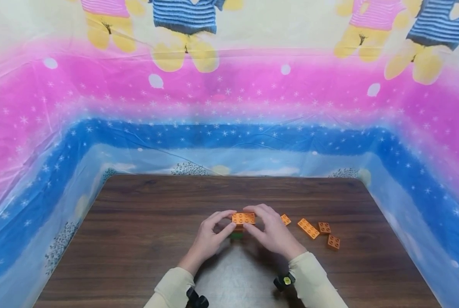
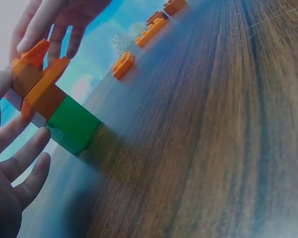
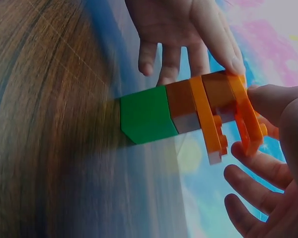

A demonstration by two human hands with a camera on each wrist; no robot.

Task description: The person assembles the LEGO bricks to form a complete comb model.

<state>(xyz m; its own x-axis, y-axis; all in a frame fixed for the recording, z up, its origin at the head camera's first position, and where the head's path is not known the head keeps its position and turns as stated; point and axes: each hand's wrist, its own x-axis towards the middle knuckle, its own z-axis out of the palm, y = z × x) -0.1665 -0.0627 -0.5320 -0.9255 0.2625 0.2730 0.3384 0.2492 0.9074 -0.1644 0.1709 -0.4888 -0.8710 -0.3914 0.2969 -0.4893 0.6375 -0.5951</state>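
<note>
Printed cloth hung beyond a dark wooden table. The left hand pinched the left end of a long orange brick atop a stack with a green block lowest, and the right hand pinched the brick's right end. Farther right lay a small orange brick, another long one and two brown bricks.

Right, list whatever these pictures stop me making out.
Head view: most of the green plastic block, hidden by the orange and brown plastic bricks stacked above.
Left wrist view: part of the left hand, beyond the left edge; part of the farthest brown plastic brick, beyond the top edge.
Right wrist view: part of the right hand, beyond the right edge.
</note>
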